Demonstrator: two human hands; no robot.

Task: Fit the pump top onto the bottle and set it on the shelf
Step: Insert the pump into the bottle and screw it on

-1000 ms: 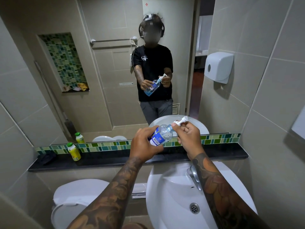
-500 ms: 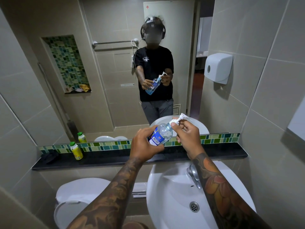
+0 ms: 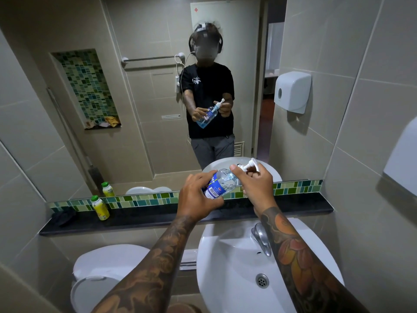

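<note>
A clear bottle (image 3: 222, 182) with a blue-and-white label is tilted in the air above the black shelf (image 3: 158, 219), neck pointing up and right. My left hand (image 3: 196, 195) wraps around its lower body. The white pump top (image 3: 249, 164) sits at the bottle's neck, and my right hand (image 3: 255, 184) grips its collar with thumb and fingers. The joint between pump and neck is mostly hidden by my fingers. The mirror shows the same hold from the front.
A yellow bottle with a green cap (image 3: 100, 207) and a dark cloth (image 3: 64, 216) stand at the shelf's left end. Below are a white sink (image 3: 228, 267) with a chrome tap (image 3: 261, 241) and a toilet (image 3: 101, 274). A paper dispenser (image 3: 292, 91) hangs on the right wall.
My right hand has shifted its grip around the pump collar, and the nozzle now points more upward. The bottle stays in the same spot in my left hand.
</note>
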